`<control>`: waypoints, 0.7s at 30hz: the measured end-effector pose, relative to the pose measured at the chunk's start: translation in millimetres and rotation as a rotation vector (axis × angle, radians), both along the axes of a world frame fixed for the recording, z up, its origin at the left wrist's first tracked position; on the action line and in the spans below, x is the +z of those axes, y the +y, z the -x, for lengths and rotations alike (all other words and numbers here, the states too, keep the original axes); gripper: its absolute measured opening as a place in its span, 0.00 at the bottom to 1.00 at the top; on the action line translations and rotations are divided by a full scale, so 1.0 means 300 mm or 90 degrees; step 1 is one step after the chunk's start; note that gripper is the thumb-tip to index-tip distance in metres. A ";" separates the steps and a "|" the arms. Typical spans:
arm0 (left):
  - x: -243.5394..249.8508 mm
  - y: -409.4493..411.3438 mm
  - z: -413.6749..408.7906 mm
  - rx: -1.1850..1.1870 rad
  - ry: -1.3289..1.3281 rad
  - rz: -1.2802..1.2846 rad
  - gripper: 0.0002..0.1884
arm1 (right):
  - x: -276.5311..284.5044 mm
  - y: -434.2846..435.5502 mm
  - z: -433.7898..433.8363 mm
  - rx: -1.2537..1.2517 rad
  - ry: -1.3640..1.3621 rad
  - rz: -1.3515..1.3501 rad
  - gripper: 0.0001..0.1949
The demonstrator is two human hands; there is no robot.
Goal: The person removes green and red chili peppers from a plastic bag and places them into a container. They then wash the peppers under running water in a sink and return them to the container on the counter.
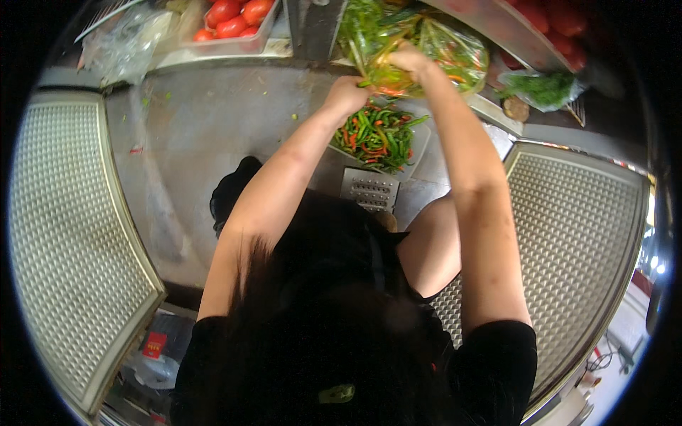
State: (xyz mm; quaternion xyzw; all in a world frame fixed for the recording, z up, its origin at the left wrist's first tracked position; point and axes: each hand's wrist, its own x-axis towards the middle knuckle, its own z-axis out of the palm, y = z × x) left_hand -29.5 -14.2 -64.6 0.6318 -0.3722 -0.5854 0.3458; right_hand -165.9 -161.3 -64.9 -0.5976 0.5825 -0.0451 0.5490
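Both of my hands are at a yellowish clear plastic bag [458, 58] of green and red peppers at the upper middle. My left hand [349, 96] is closed on the bag's near left edge, with a green pepper tip showing by its fingers. Farther to the right, my right hand [409, 57] grips the bag's film; its fingertips are partly hidden. Just below the bag, a clear plastic tub [421, 146] on the floor holds a heap of green and red chili peppers [381, 136].
A metal drain grate [369, 189] lies below the tub. Tomatoes fill a plastic container [261, 42] at upper left, beside a crumpled clear bag [128, 48]. Bagged green herbs [543, 89] sit at upper right. Textured metal panels [80, 223] flank both sides.
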 end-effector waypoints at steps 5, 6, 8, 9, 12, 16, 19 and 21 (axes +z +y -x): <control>-0.069 -0.020 0.009 0.001 -0.010 0.002 0.10 | 0.214 0.010 0.059 0.119 0.242 0.337 0.38; -0.084 -0.029 0.015 0.008 -0.006 0.013 0.10 | 0.246 0.013 0.059 0.128 0.246 0.373 0.36; -0.083 -0.052 0.020 0.014 -0.013 0.014 0.10 | 0.308 0.044 0.074 0.143 0.256 0.445 0.33; -0.051 0.000 0.016 0.010 -0.025 -0.013 0.10 | 0.343 0.131 0.071 0.118 0.239 0.451 0.31; -0.018 0.006 0.003 0.022 -0.046 0.007 0.10 | 0.422 0.240 0.057 0.071 0.210 0.508 0.27; -0.040 0.008 0.004 0.010 -0.092 0.007 0.10 | 0.428 0.288 0.130 -0.021 0.065 0.572 0.25; -0.062 0.019 -0.001 0.015 -0.024 0.025 0.11 | 0.452 0.336 0.170 -0.126 -0.003 0.584 0.24; -0.066 0.017 -0.017 0.012 -0.038 0.023 0.11 | 0.460 0.373 0.196 -0.160 -0.064 0.589 0.24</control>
